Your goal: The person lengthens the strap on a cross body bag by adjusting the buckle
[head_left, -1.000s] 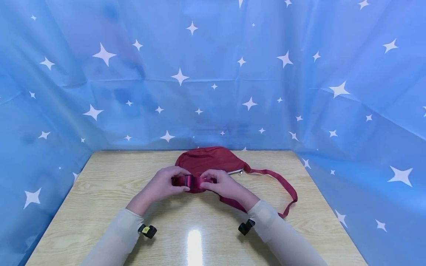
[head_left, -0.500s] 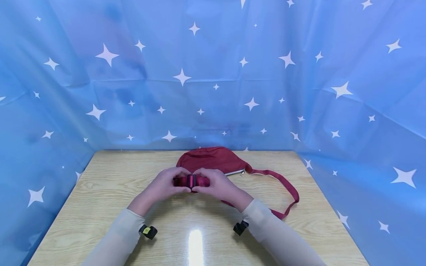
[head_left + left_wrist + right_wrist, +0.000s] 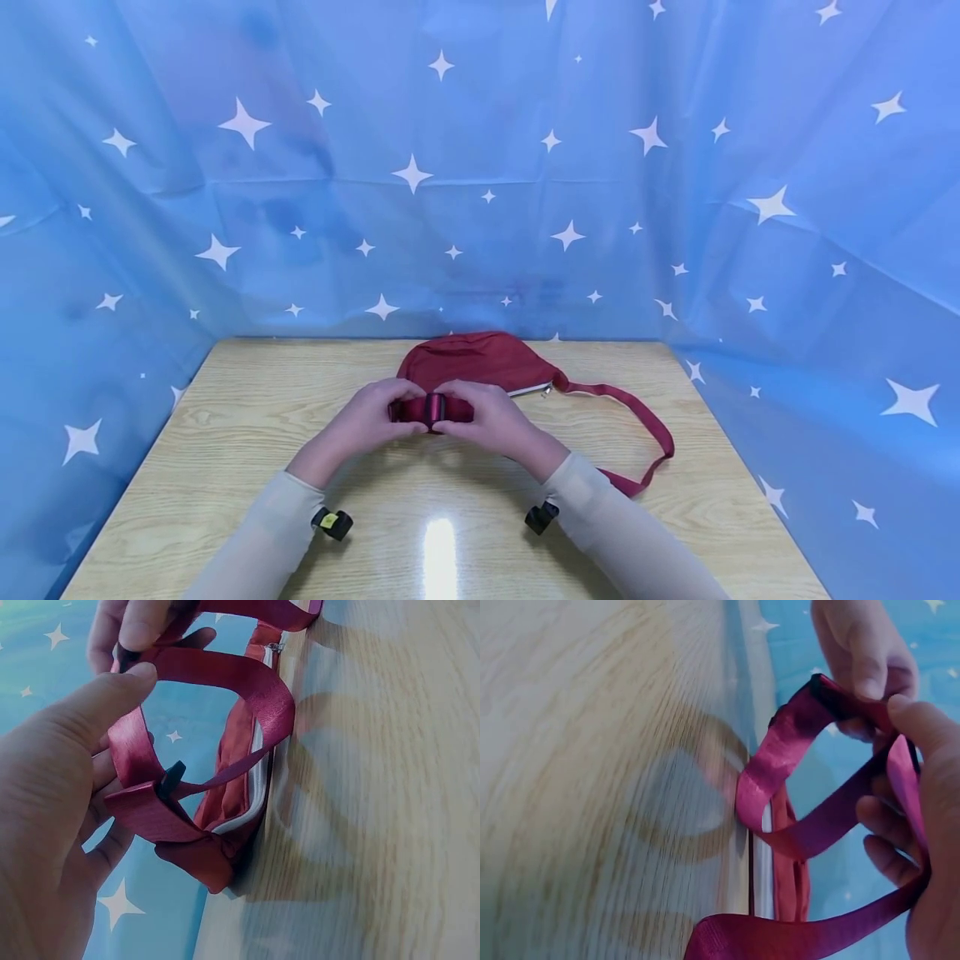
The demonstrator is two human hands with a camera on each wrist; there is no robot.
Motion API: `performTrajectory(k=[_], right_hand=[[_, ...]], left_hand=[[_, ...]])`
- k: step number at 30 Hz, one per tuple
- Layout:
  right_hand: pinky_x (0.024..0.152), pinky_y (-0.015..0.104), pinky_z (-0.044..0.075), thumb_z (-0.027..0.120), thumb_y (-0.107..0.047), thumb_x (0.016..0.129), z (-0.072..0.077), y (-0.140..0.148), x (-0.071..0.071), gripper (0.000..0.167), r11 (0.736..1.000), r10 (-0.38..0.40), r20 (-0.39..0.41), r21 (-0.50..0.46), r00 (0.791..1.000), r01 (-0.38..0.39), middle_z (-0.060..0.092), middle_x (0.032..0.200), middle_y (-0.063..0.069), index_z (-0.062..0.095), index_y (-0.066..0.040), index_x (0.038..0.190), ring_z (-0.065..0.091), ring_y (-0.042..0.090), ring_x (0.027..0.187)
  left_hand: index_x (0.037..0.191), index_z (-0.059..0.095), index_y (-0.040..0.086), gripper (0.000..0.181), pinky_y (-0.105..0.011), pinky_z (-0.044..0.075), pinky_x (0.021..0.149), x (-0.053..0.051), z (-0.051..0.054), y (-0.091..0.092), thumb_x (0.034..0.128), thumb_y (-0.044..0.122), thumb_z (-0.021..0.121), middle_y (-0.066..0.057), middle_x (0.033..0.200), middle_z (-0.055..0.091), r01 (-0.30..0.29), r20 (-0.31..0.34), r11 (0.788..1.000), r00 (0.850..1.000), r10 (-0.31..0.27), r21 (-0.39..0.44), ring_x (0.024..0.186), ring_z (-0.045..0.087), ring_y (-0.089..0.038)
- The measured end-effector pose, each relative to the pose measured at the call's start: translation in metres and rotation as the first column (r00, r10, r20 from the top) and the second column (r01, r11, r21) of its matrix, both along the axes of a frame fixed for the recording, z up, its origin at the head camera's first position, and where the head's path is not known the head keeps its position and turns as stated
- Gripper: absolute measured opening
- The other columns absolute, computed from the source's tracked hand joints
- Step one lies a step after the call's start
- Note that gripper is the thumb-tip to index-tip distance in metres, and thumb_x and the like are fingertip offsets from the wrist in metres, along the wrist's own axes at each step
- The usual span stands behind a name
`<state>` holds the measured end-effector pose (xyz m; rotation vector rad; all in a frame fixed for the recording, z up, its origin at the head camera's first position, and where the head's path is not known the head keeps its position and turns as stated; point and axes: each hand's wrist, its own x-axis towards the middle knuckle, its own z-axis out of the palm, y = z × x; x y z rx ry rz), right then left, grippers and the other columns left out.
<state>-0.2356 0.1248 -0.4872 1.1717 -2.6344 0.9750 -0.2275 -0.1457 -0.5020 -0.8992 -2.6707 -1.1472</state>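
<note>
A dark red waist bag (image 3: 476,360) lies at the back of the table, with a silvery zip along its lower edge. Just in front of it, my left hand (image 3: 372,414) and right hand (image 3: 489,419) hold its red strap (image 3: 457,408) from either side. A black buckle (image 3: 435,410) sits on the webbing between my fingertips. Thumb and fingers of both hands pinch at the buckle, partly covering it. In the left wrist view the strap (image 3: 264,694) hangs in a loop below the fingers, and a second black fitting (image 3: 172,778) shows near the bag's end.
The strap's remaining length (image 3: 654,425) curves over the right side of the wooden table (image 3: 247,392). Blue star-patterned cloth (image 3: 480,208) rises behind the table and along both sides. A black device (image 3: 333,523) is worn at each wrist.
My right hand has moved left along the strap until its fingertips nearly meet those of the left hand at the buckle. The bag has barely shifted.
</note>
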Motion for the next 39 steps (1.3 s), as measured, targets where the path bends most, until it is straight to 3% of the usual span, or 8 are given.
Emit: performTrajectory(k=[4,10,18,25,30,34,39], right_hand=[[0.087,0.032,0.06,0.085,-0.038,0.101,0.001,0.002,0.0,0.043,1.0,-0.001,0.032,-0.028,0.999,0.002,0.074,0.128,-0.011,0.069,-0.025,0.139,0.069,0.007,0.105],[0.092,0.035,0.06,0.086,-0.034,0.1,0.001,0.008,0.0,0.043,0.998,0.019,0.052,-0.065,0.998,-0.016,0.074,0.127,-0.011,0.067,-0.024,0.138,0.07,0.007,0.108],[0.096,0.037,0.06,0.085,-0.033,0.101,-0.003,0.012,-0.003,0.043,0.995,0.059,0.054,-0.082,0.997,-0.054,0.073,0.127,-0.011,0.066,-0.024,0.138,0.072,0.006,0.111],[0.102,0.036,0.059,0.086,-0.032,0.1,-0.006,0.013,-0.005,0.045,0.994,0.076,0.044,-0.08,0.996,-0.072,0.072,0.131,-0.012,0.067,-0.025,0.14,0.07,0.005,0.119],[0.107,0.037,0.056,0.088,-0.027,0.099,-0.004,0.008,-0.003,0.047,0.992,0.091,0.03,-0.09,0.995,-0.088,0.073,0.135,-0.008,0.069,-0.021,0.141,0.069,0.01,0.125],[0.108,0.039,0.056,0.088,-0.024,0.098,-0.003,0.005,-0.001,0.048,0.992,0.095,0.005,-0.089,0.995,-0.094,0.074,0.137,-0.002,0.07,-0.017,0.142,0.069,0.015,0.127],[0.102,0.038,0.059,0.089,-0.024,0.097,-0.004,0.003,0.0,0.047,0.994,0.065,-0.024,-0.081,0.998,-0.067,0.075,0.134,0.0,0.072,-0.015,0.141,0.071,0.015,0.122]], left_hand=[[0.125,0.077,0.018,0.04,-0.036,0.057,0.084,0.0,-0.001,-0.003,0.0902,0.024,0.096,0.008,0.109,0.073,-0.013,0.014,1.0,1.0,0.013,-0.006,0.094,0.064,-0.011],[0.125,0.077,0.017,0.037,-0.038,0.057,0.085,0.001,0.0,-0.006,0.0932,0.027,0.093,0.009,0.109,0.073,-0.01,0.032,1.0,0.999,0.01,0.004,0.097,0.066,-0.011],[0.113,0.078,0.024,0.008,-0.038,0.055,0.085,-0.002,-0.001,-0.008,0.1077,0.018,0.076,0.012,0.104,0.073,-0.003,0.108,0.996,0.994,-0.007,0.091,0.096,0.066,-0.013],[0.105,0.075,0.022,0.01,-0.037,0.054,0.082,-0.005,-0.002,-0.003,0.1092,0.013,0.072,0.009,0.097,0.07,0.034,0.096,0.987,0.994,-0.05,0.159,0.091,0.064,-0.014],[0.104,0.075,0.019,0.012,-0.036,0.053,0.077,-0.005,0.001,0.004,0.11,0.011,0.07,0.006,0.092,0.068,0.052,0.125,0.976,0.989,-0.08,0.211,0.084,0.062,-0.016],[0.105,0.075,0.018,0.011,-0.034,0.051,0.076,-0.002,0.007,0.01,0.1104,0.01,0.068,0.005,0.093,0.068,0.05,0.15,0.972,0.985,-0.086,0.228,0.084,0.06,-0.017],[0.118,0.072,0.015,0.012,-0.04,0.056,0.086,-0.001,0.007,0.01,0.1092,0.007,0.069,0.004,0.102,0.073,0.045,0.157,0.969,0.984,-0.085,0.242,0.093,0.068,-0.018]])
